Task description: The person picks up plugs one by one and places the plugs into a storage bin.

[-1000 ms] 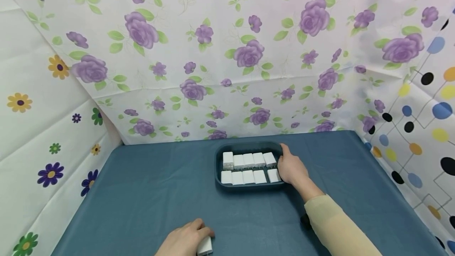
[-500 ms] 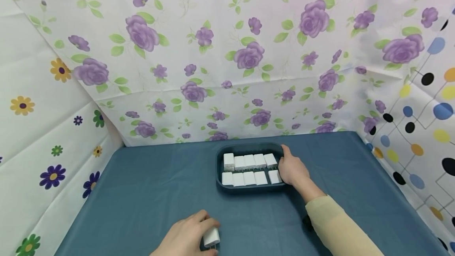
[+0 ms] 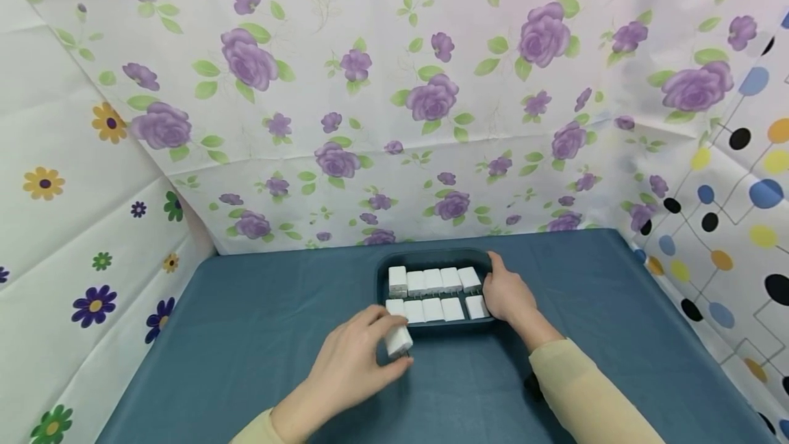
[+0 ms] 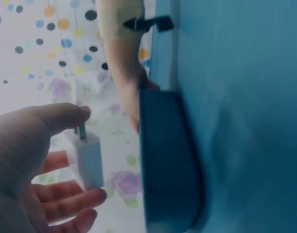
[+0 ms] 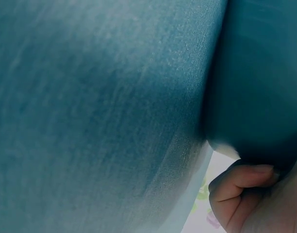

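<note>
My left hand (image 3: 351, 358) pinches a white plug-in charger (image 3: 398, 340) between thumb and fingers, just in front of the tray's near left corner. In the left wrist view, the thumb lies against the metal prongs of the charger (image 4: 90, 162) and the fingers hold its other end. A dark blue tray (image 3: 431, 328) stands on the table with two rows of white chargers (image 3: 433, 281) inside. My right hand (image 3: 508, 292) grips the tray's right end; in the right wrist view its curled fingers (image 5: 235, 187) hold the tray wall (image 5: 260, 82).
A blue cloth covers the table (image 3: 265, 321). A flowered white sheet (image 3: 394, 108) hangs behind it, with patterned sheets at the left and right sides. The tray sits toward the table's back edge.
My left hand has lifted the charger from the table's near edge and carried it forward and right, close to the tray. The right hand stays on the tray.
</note>
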A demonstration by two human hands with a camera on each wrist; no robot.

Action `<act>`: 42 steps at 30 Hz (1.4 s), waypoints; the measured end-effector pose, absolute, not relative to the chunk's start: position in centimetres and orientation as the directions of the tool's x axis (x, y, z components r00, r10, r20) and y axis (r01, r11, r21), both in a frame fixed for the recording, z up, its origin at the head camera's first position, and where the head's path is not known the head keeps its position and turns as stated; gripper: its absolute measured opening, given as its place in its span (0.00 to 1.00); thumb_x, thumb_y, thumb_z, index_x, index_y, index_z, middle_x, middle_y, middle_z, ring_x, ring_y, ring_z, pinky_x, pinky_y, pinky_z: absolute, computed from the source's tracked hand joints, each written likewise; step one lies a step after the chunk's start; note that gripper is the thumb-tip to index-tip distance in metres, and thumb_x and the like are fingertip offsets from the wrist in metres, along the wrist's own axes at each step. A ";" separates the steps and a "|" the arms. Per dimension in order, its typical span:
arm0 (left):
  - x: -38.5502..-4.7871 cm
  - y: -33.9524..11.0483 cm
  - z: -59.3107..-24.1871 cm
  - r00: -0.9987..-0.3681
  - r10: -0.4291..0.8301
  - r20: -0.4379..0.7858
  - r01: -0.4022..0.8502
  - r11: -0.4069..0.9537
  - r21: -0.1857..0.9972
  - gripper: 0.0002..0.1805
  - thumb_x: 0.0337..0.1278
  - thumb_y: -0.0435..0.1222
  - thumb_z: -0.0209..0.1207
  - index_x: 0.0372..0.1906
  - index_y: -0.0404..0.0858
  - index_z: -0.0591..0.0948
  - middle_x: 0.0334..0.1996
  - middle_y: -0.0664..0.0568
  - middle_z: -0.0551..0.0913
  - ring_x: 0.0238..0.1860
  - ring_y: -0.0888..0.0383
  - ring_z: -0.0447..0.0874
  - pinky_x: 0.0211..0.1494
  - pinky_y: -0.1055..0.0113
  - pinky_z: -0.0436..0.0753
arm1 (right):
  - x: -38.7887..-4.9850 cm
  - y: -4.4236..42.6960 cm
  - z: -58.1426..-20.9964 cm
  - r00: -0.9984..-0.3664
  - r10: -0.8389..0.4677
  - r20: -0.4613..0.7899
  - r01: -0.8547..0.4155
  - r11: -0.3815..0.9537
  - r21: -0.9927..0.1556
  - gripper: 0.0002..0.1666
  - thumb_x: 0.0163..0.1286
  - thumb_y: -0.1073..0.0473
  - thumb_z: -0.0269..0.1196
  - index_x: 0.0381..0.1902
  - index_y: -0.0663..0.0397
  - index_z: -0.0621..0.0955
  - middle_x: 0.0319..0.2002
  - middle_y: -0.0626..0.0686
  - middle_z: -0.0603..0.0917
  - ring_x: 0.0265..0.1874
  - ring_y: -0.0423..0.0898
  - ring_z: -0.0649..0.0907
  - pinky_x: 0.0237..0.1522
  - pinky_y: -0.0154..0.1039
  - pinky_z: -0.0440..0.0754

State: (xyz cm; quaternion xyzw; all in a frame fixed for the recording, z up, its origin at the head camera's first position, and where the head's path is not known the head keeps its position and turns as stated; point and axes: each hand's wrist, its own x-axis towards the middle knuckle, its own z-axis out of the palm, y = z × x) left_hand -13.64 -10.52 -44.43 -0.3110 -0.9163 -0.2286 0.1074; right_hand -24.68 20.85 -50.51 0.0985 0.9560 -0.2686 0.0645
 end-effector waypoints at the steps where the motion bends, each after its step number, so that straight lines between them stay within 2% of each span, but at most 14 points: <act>1: -14.2 -10.2 -44.4 -0.781 0.510 0.361 0.620 0.705 0.345 0.28 0.55 0.53 0.79 0.59 0.50 0.88 0.47 0.58 0.84 0.38 0.64 0.80 0.33 0.67 0.81 | -24.7 20.9 -50.5 -0.972 0.155 -0.178 0.225 0.836 -0.500 0.35 0.89 0.54 0.40 0.88 0.46 0.50 0.17 0.57 0.77 0.11 0.48 0.67 0.18 0.46 0.65; 7: -17.8 -7.9 -44.7 -0.791 0.468 0.394 0.596 0.736 0.322 0.28 0.59 0.52 0.77 0.62 0.46 0.87 0.49 0.54 0.84 0.39 0.59 0.80 0.33 0.65 0.79 | -24.8 20.9 -50.5 -0.970 0.161 -0.183 0.233 0.835 -0.499 0.35 0.89 0.54 0.39 0.88 0.47 0.50 0.16 0.56 0.76 0.10 0.46 0.65 0.17 0.45 0.64; 13: -20.4 -6.2 -45.5 -0.807 0.457 0.374 0.569 0.770 0.289 0.29 0.61 0.52 0.76 0.63 0.45 0.86 0.52 0.50 0.84 0.46 0.54 0.83 0.38 0.60 0.84 | -24.8 20.9 -50.4 -0.973 0.148 -0.176 0.219 0.831 -0.512 0.35 0.88 0.55 0.39 0.88 0.48 0.49 0.16 0.56 0.76 0.10 0.46 0.65 0.17 0.44 0.64; 17: -22.2 -5.2 -45.6 -0.807 0.477 0.349 0.575 0.771 0.275 0.30 0.63 0.51 0.75 0.66 0.43 0.84 0.54 0.48 0.84 0.51 0.51 0.83 0.44 0.55 0.86 | -24.8 20.9 -50.6 -0.973 0.154 -0.173 0.223 0.829 -0.513 0.35 0.88 0.54 0.39 0.88 0.48 0.50 0.16 0.56 0.76 0.11 0.47 0.65 0.18 0.45 0.64; 23: -24.7 -4.0 -45.8 -0.827 0.512 0.233 0.559 0.792 0.245 0.32 0.65 0.48 0.74 0.69 0.38 0.81 0.60 0.45 0.83 0.60 0.47 0.82 0.57 0.53 0.85 | -24.8 20.8 -50.5 -0.973 0.155 -0.172 0.224 0.825 -0.519 0.35 0.88 0.54 0.40 0.88 0.47 0.50 0.17 0.57 0.76 0.11 0.47 0.65 0.18 0.45 0.64; 31: -26.8 -3.2 -47.0 -0.813 0.562 0.154 0.574 0.818 0.045 0.31 0.65 0.51 0.73 0.69 0.42 0.84 0.59 0.47 0.85 0.58 0.49 0.82 0.60 0.52 0.82 | -24.6 20.9 -50.7 -0.973 0.154 -0.170 0.222 0.824 -0.521 0.35 0.88 0.54 0.39 0.88 0.47 0.51 0.18 0.58 0.77 0.12 0.49 0.68 0.19 0.46 0.65; 42: -27.0 -3.3 -47.8 -0.822 0.559 0.110 0.560 0.828 -0.023 0.25 0.67 0.49 0.72 0.65 0.46 0.87 0.57 0.51 0.86 0.56 0.50 0.80 0.61 0.51 0.79 | -24.8 20.9 -50.7 -0.976 0.152 -0.159 0.213 0.828 -0.518 0.35 0.88 0.54 0.39 0.88 0.47 0.51 0.19 0.58 0.78 0.14 0.53 0.74 0.19 0.47 0.67</act>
